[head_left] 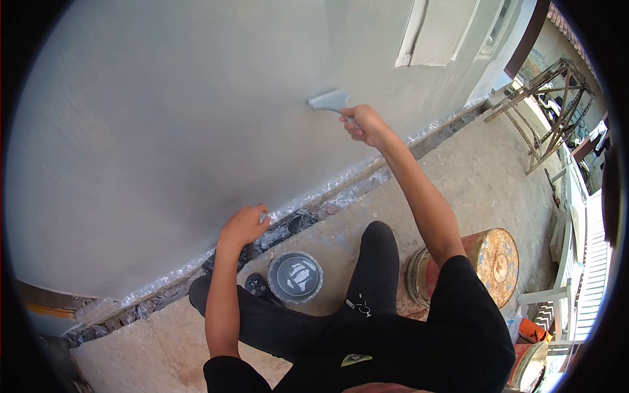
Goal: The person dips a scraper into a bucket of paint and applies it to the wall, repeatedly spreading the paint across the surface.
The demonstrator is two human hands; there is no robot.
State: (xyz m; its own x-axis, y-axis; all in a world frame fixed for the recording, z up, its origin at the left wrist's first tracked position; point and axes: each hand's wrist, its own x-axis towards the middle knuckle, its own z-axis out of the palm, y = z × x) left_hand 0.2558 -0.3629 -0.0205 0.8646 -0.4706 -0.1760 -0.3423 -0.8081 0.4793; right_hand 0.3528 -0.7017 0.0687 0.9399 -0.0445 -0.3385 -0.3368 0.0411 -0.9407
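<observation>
My right hand [365,124] is wrapped around the handle of a wide flat paintbrush [331,100], coated pale grey, its broad head against the smooth grey wall [216,98]. Low down by the wall's foot, my left hand [245,226] is loosely bent, thumb and forefinger apart, with nothing seen in it. Between my legs, on the concrete, stands a round bucket [295,277] of dark grey paint with lighter patches on its surface.
A rough, white-spattered gutter [308,219] runs along the wall's base. Right of my knee, a stained drum [495,265] lies beside me. Farther off stand a rusty metal trestle [547,111] and a white railing [557,295]. A framed window [439,29] is set in the wall.
</observation>
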